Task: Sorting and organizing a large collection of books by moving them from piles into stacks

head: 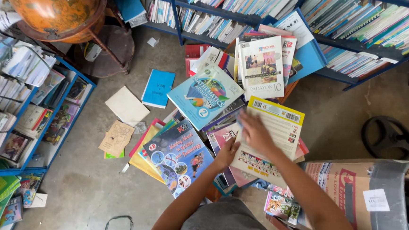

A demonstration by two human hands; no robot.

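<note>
Your right hand (256,134) lies flat, fingers spread, on the yellow-edged book (271,138) topping the floor pile straight ahead, its long axis running away from you. Your left hand (227,152) curls at that book's near left edge, seemingly gripping it, though motion blur hides the fingers.

The yellow-edged book (271,138) under the right hand (255,132) is matt paper, its cover printed and dull. The left hand (227,152) touches its lower edge. Beside it the blue science book (178,158) and the teal mathematics book (204,96) have glossy laminated covers. The floor (81,188) is rough, stained concrete. The shelf frame (67,116) is blue painted metal. The cardboard box (351,185) is matt, taped with grey plastic. The globe (50,1) looks smooth and shiny.
</note>
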